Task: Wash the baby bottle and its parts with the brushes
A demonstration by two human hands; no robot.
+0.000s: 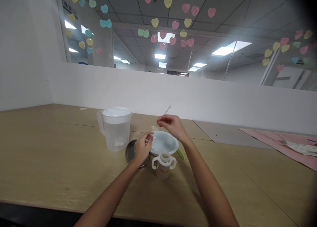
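A thin wire straw brush (166,111) with a looped end is pinched in my right hand (173,125), slanting down toward my left hand (143,148). My left hand is closed on a small white part, possibly a drinking straw, whose shape is mostly covered by the fingers. Both hands are over the left side of a white bowl (164,143). Just in front of the bowl stands an uncapped two-handled baby bottle (162,170), upright. Partly under my left hand lies a round dark metal tray (130,156).
A lidded clear pitcher (117,133) with liquid stands at the left. A green-handled tool (181,154) lies by the bowl's right side, and a small clear piece (154,128) sits behind it. Pink cloth (269,139) covers the far right of the table, below a white wall.
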